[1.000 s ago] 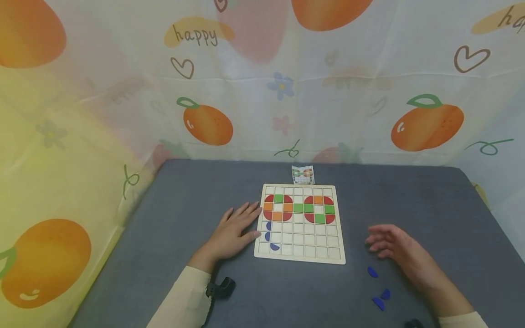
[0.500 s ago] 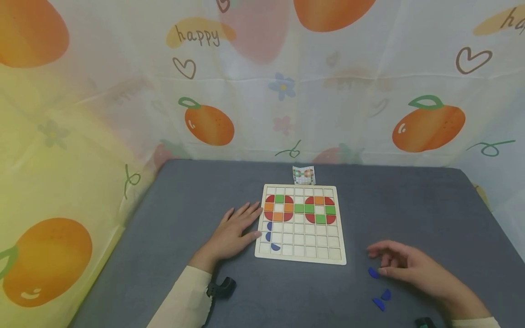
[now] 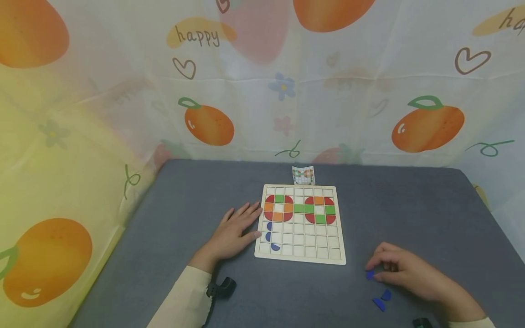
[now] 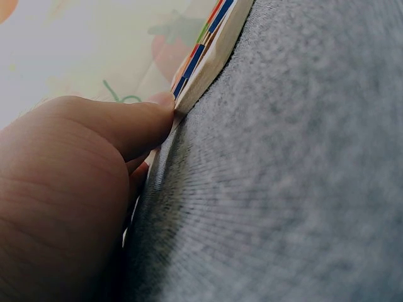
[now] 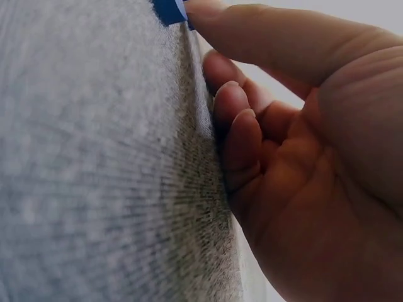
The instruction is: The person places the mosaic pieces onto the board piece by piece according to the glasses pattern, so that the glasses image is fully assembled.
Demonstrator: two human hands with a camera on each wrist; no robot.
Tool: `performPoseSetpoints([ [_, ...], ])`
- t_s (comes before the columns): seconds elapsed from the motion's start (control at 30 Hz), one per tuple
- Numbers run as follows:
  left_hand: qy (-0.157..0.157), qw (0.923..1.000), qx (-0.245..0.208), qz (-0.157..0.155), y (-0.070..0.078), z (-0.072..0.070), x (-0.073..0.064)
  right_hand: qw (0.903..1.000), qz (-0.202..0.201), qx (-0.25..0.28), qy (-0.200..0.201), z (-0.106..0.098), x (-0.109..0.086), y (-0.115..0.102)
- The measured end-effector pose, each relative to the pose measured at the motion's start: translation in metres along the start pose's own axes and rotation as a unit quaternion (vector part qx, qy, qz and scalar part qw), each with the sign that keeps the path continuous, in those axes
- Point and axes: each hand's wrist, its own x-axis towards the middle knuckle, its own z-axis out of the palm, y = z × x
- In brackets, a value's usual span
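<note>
My left hand lies with fingers spread on the table, fingertips and thumb at the left edge of a pale wooden grid board. Red, orange and green pieces form two rounded rings on the board, joined by green squares. Several blue half-round pieces, one of them a lower blue tile, sit in its left column. Right of the board, my right hand pinches a blue half-round tile between thumb and index finger, low over the table. The right wrist view shows that tile's blue edge at the thumb tip.
Two more loose blue tiles lie on the grey table just nearer than my right hand. A small printed pattern card stands behind the board. A fruit-printed curtain hangs along the table's back edge.
My right hand has come down and nearer from beside the board to the farthest loose blue tile, and its thumb and index finger have closed on it. The left hand stays put.
</note>
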Motion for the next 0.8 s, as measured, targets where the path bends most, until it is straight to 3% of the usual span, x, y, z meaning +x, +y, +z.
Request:
performPoseSetpoints([
  [0.53, 0.002, 1.0, 0.0, -0.002, -0.001, 0.002, 0.001, 0.9979, -0.035, -0.033, 0.044, 0.009, 0.002, -0.001],
  [0.63, 0.002, 1.0, -0.001, -0.002, -0.001, 0.001, 0.001, 0.9977, -0.033, -0.03, 0.051, 0.011, 0.002, -0.003],
  [0.8, 0.004, 1.0, -0.001, 0.0, -0.002, 0.003, 0.002, 0.9982, 0.005, -0.024, 0.054, 0.013, 0.004, -0.007],
])
